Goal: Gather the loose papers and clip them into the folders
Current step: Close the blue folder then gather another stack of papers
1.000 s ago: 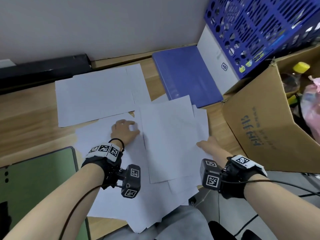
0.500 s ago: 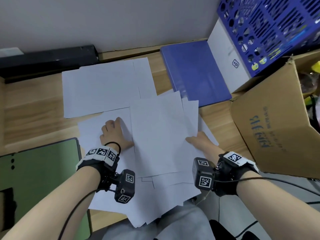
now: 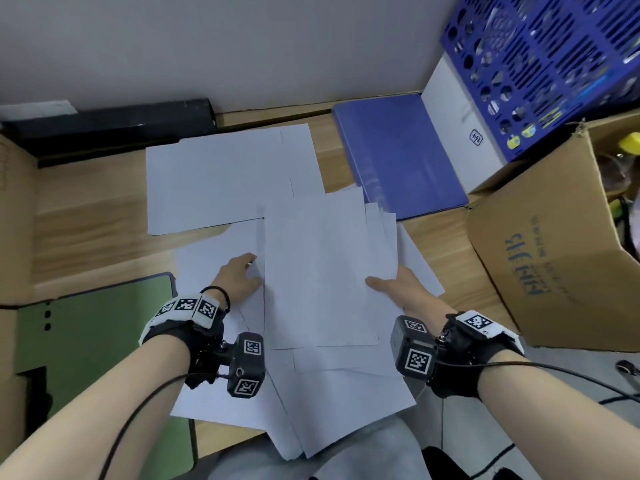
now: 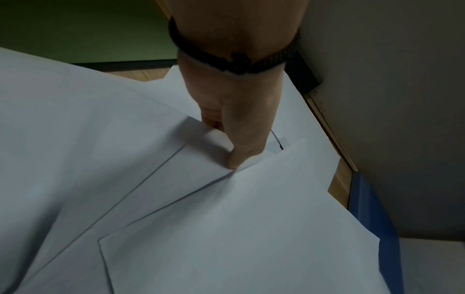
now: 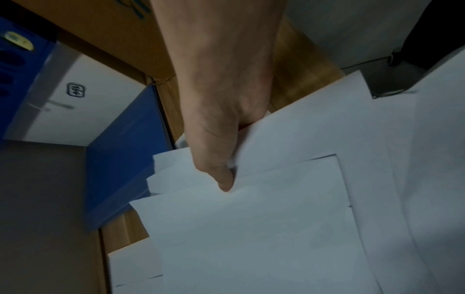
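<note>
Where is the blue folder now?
Head view: the blue folder lies flat far right on the desk, between the white box and the papers.

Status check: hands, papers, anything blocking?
Both gripping: left hand and right hand pinch opposite sides of the papers. Beyond them, blue folder untouched. Nothing blocking.

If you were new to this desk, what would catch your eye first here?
Loose white paper sheets sprawl across the middle of the wooden desk, the left hand and right hand gripping one stack's side edges. A flat blue plastic folder lies back right; a green folder sits front left.
</note>
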